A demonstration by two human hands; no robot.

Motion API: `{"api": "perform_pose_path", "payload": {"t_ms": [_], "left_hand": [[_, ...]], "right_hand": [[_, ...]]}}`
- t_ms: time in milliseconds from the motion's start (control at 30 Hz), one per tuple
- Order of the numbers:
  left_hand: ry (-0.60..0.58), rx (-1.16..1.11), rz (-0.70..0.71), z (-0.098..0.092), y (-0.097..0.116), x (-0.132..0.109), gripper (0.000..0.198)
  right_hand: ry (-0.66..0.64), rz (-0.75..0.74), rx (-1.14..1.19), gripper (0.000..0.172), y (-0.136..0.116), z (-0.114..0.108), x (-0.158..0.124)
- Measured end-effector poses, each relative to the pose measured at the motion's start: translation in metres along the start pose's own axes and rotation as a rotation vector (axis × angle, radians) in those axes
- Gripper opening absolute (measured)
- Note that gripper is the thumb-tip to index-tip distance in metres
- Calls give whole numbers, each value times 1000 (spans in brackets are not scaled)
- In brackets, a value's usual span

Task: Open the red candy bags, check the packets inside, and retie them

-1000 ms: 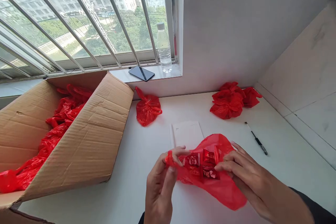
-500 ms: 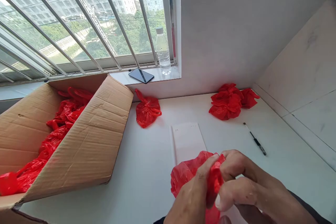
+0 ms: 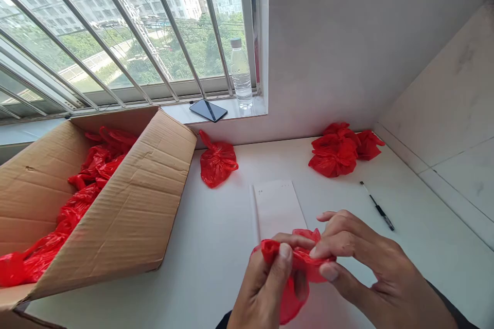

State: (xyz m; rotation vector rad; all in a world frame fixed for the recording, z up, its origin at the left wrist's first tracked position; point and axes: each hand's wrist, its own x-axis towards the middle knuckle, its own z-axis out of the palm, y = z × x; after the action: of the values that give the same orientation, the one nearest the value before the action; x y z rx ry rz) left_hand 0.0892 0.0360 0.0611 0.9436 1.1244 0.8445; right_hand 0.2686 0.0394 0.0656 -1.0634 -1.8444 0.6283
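Note:
A thin red plastic bag (image 3: 295, 295) hangs between my two hands over the table. My left hand (image 3: 266, 282) is closed on it, with the thumb pressing a gathered part against the fingers. With thumb and fingertips, my right hand (image 3: 358, 262) pinches the bag's other side. Some of the bag is hidden behind my left fingers. Beneath and just beyond the hands lies a white notebook or sheet of paper (image 3: 276, 205) with a few small marks near its top.
At left, a cardboard box (image 3: 142, 200) holds several red bags (image 3: 83, 205). One knotted red bag (image 3: 218, 164) sits beside it; more red bags (image 3: 335, 151) lie by the wall. A pen (image 3: 378, 207) is at right. A phone (image 3: 208, 110) and water bottle (image 3: 241, 77) occupy the windowsill.
My hands have moved apart somewhat, stretching the red bag between them. My left hand has turned so its thumb shows on top of the bag.

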Motion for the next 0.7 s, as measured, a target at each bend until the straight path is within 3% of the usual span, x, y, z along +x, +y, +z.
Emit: {"api": "perform_pose_path", "payload": {"t_ms": [133,300,467,533,600,700], "left_hand": [[-203,22,135,-13,4,18,31],[-295,330,483,-21,-2,24,9],[-110,653,878,-26,-21,28,46],[-15,744,1059,-29,-32,29,48],[54,849,1133,-32,-41,29,42],[90,908,1112,-36,-48,29,39]], "right_hand": [[-79,-29,-14,21,3,4,-3],[-169,210,97,41,24,15,-4],[-298,480,270,41,34,20,1],[-380,535,313,41,36,20,3],[-455,498,379,39,39,20,3],[-504,444,457,31,43,22,3]]}}
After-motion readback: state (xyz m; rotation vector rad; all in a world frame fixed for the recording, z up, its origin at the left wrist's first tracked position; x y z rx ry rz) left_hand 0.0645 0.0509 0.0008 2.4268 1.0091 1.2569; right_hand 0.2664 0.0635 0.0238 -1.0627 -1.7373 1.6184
